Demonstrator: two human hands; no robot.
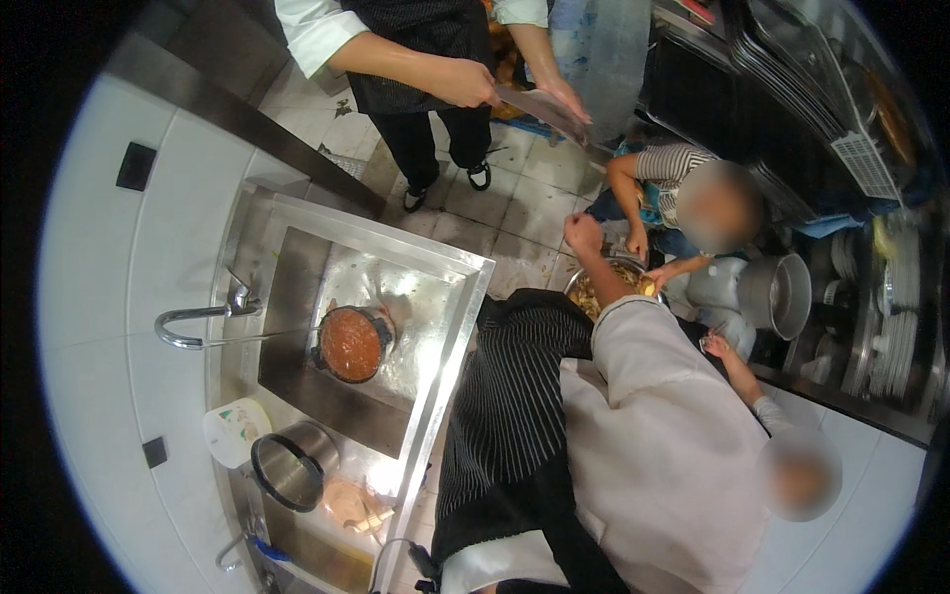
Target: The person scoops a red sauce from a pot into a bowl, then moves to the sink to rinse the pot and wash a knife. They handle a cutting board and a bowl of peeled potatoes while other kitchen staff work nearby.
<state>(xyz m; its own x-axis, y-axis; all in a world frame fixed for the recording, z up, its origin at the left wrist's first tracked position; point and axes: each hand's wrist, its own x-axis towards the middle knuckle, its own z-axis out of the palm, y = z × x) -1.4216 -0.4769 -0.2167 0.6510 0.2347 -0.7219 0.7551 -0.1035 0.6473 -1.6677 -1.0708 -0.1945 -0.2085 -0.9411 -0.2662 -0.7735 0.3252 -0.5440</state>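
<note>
My right hand (583, 235) is held out over the near side of a metal bowl (570, 284) of pale and brown food pieces. Its fingers are curled closed, and nothing shows in them. My left hand is out of view. Left of my striped apron is a stainless steel sink (438, 353). A pot of reddish-brown liquid (351, 345) stands in its basin, with a thin stream reaching it from the chrome tap (178, 327). A crouching co-worker (675, 167) has one hand at the bowl, near a yellow piece.
A standing co-worker (415, 59) holds a flat, thin object (545, 111) ahead. Another co-worker's hand (717, 345) is at the right. An empty steel pot (297, 460) and a white tub (237, 433) stand by the sink. A large metal pot (775, 297) and stacked plates (894, 353) are at right.
</note>
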